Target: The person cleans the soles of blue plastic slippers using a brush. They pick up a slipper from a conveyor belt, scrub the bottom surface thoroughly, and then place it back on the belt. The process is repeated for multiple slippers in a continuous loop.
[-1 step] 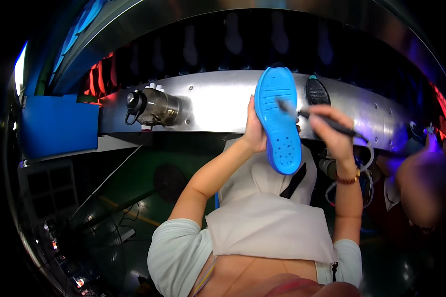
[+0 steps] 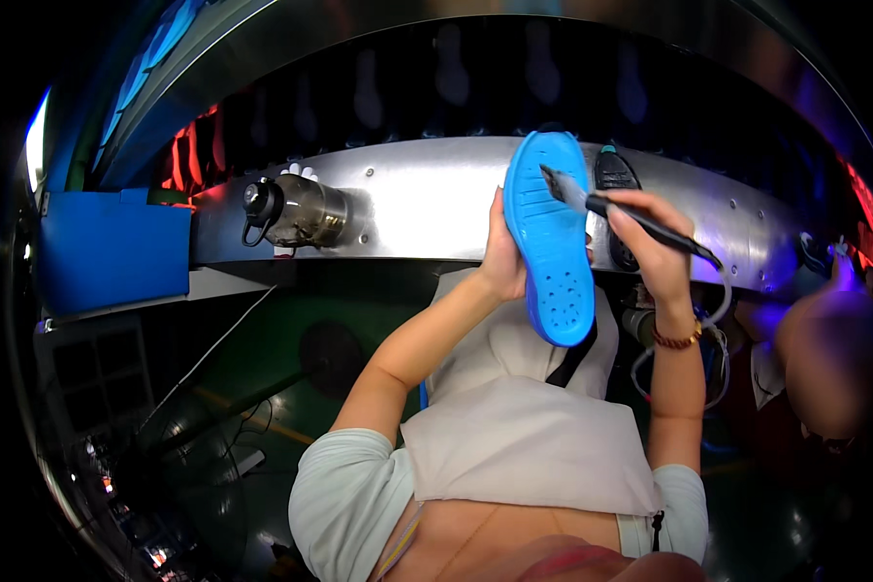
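Note:
A bright blue shoe sole is held up by my left hand, its fingers wrapped round the left side. The sole's inner face is turned up, with grooves at the far part and small holes at the near end. My right hand grips a brush with a black handle and a pale hose at its rear end. The brush's bristles lie on or just above the grooved part of the sole. Beyond my right hand, a black sole lies on the metal bench.
A dark translucent water bottle lies on its side at the bench's left, partly over a white glove. Further left stands a blue box. A conveyor with sole shapes runs behind. Another person's arm is at the right.
The brush has swung to a flatter angle, its bristles moving slightly toward the sole's far end. The sole has shifted slightly to the right.

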`<state>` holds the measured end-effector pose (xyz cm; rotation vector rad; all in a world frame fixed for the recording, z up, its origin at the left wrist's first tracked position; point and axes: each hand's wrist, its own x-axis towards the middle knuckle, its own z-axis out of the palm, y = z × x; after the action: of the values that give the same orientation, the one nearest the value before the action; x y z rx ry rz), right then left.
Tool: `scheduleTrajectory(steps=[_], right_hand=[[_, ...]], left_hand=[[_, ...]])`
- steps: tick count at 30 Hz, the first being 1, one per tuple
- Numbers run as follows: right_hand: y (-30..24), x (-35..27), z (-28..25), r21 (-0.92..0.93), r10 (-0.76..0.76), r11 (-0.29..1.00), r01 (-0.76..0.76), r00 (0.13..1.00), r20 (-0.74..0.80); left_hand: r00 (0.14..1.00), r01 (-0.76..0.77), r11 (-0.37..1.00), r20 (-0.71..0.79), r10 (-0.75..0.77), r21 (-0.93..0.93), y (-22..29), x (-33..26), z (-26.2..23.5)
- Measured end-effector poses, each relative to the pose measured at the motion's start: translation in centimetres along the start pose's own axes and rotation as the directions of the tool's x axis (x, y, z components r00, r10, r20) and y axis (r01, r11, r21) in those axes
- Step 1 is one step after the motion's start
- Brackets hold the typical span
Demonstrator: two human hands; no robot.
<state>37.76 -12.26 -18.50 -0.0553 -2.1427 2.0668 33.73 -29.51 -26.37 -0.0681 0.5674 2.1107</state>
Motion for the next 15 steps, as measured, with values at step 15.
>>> scheduleTrajectory(steps=[15], right_hand=[[-0.4,-0.3,-1.7,0.009,-0.227,0.970,0.242,0.897,0.380]], left_hand=[[0.916,-0.393,0.908,-0.030,0.401,0.147,1.0,1.2,2.6]])
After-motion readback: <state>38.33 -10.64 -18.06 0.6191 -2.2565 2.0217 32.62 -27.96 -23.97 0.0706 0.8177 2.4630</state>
